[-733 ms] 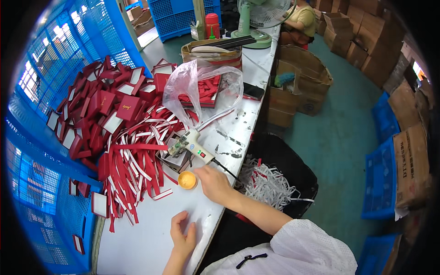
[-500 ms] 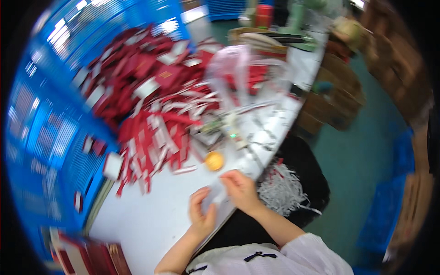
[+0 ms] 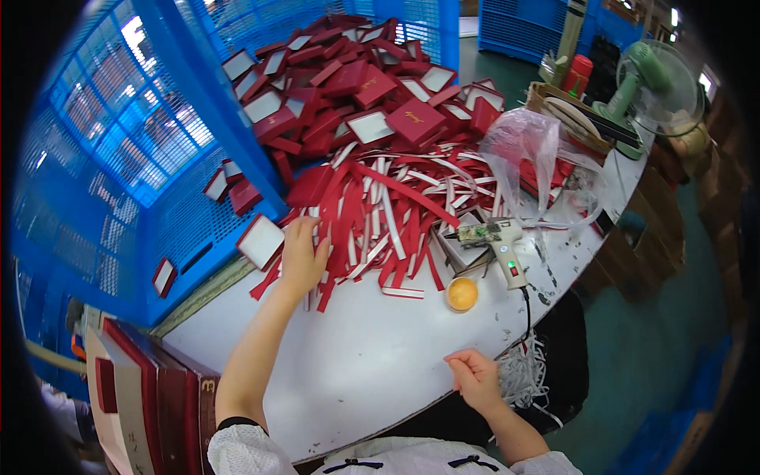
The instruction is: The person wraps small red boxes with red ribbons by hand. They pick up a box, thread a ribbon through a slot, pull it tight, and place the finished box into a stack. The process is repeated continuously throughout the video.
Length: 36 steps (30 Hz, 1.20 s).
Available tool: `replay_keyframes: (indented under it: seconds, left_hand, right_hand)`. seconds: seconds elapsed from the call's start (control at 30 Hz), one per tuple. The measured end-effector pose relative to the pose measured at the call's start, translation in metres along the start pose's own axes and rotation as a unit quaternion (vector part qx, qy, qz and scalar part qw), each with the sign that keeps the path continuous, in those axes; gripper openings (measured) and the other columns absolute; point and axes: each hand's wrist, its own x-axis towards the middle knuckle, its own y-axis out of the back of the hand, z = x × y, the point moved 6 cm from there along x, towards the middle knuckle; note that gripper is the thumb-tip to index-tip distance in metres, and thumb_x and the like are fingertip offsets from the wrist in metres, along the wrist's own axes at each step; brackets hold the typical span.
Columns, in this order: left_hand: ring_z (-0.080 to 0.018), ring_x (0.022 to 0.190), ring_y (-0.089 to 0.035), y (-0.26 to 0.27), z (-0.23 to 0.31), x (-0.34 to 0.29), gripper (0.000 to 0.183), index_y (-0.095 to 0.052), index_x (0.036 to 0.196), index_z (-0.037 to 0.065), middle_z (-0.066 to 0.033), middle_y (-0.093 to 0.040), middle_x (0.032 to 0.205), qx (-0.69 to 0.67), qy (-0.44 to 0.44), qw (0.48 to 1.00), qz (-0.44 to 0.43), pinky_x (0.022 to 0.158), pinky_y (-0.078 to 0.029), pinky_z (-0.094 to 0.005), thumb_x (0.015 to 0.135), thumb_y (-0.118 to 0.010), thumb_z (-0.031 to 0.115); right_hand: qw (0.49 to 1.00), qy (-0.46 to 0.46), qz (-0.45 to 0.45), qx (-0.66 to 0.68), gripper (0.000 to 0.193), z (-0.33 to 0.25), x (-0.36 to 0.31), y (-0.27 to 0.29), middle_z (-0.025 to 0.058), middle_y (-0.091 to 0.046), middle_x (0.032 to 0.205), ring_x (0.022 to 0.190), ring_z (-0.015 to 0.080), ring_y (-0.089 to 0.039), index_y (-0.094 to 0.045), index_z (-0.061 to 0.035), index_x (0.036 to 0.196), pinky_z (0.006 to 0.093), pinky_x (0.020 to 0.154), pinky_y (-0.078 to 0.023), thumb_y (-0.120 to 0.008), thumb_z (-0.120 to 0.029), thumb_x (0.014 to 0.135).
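Now left hand (image 3: 303, 255) touches red strips (image 3: 372, 214).

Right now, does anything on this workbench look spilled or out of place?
Yes. The red and white strips lie in a loose, tangled heap where the left hand reaches in. Red boxes are piled every which way behind them. White paper shreds hang off the table edge beside the right hand.

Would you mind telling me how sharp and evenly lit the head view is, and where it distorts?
Head view: sharp at centre, the left hand on the red paper strips and the white glue gun crisp; fisheye bends the white table edge and blue plastic crates; daylight glares through the crate mesh; black vignette rings the frame.
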Motion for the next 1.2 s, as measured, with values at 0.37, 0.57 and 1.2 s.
replay_keyframes:
  seconds: [0.37, 0.57, 1.2]
  left_hand:
    - [-0.0307, 0.102, -0.042, -0.075, 0.083, 0.028, 0.026, -0.055, 0.088, 0.003, -0.0137, -0.047, 0.105, 0.100, -0.281, 0.944, -0.137, 0.088, -0.033, -0.0403, 0.063, -0.049, 0.004]
    - [-0.0286, 0.090, -0.051, -0.037, 0.091, 0.021, 0.034, -0.055, 0.095, 0.000, -0.0135, -0.053, 0.097, 0.064, -0.249, 0.957, -0.137, 0.076, -0.042, -0.0339, 0.062, -0.048, -0.005]
    - [-0.0236, 0.057, -0.053, 0.098, 0.151, -0.053, 0.025, -0.057, 0.087, 0.000, -0.0115, -0.056, 0.072, -0.028, -0.180, 0.982, 0.040, 0.049, -0.042, -0.0321, 0.064, -0.049, -0.009]
  right_hand:
    - [0.995, 0.052, -0.036, -0.082, 0.016, 0.010, 0.000, -0.012, 0.0083, -0.055, 0.064, 0.055, 0.0142, -0.054, -0.052, -0.0018, 0.094, 0.0253, 0.052, -0.043, -0.048, -0.010, 0.080]
    - [0.988, 0.149, -0.010, -0.037, 0.016, 0.001, -0.005, -0.012, 0.0085, -0.053, 0.057, 0.055, 0.0171, -0.054, -0.054, -0.0035, 0.091, 0.0275, 0.053, -0.043, -0.049, -0.015, 0.080]
    - [0.977, 0.106, -0.168, 0.076, 0.033, -0.020, -0.028, -0.031, 0.0105, -0.052, 0.101, 0.088, 0.0150, -0.052, -0.040, 0.0007, 0.114, 0.0265, 0.079, -0.040, -0.043, -0.014, 0.085]
